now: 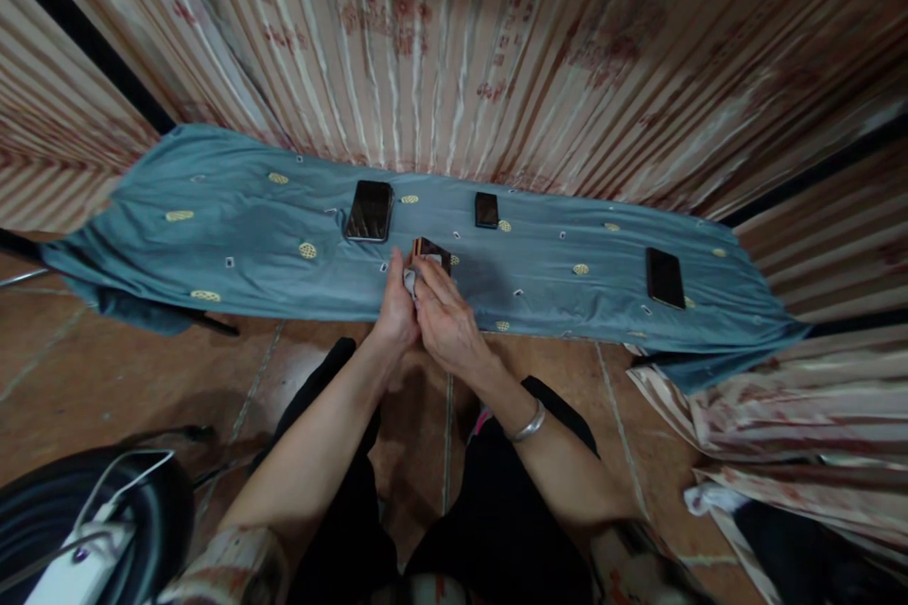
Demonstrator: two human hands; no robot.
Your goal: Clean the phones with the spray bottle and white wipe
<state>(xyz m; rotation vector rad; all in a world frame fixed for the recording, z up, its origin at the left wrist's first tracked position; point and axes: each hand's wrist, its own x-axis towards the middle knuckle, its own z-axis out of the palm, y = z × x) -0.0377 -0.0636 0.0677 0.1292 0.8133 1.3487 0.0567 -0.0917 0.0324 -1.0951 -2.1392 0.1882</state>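
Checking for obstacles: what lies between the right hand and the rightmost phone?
In the head view, only printed blue cloth shows between the right hand and the rightmost phone.

I'm in what looks like a home: floral curtains (440,47) behind my cloth-covered table (602,298), brown floor tiles (663,416), a power strip (81,567) to my left.

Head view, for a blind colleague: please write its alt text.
A person's left hand and right hand meet at a small dark item and pale material over the near edge of a teal cloth. On the cloth lie a flat dark device, a smaller one and, far right, a third; a patterned curtain hangs behind.
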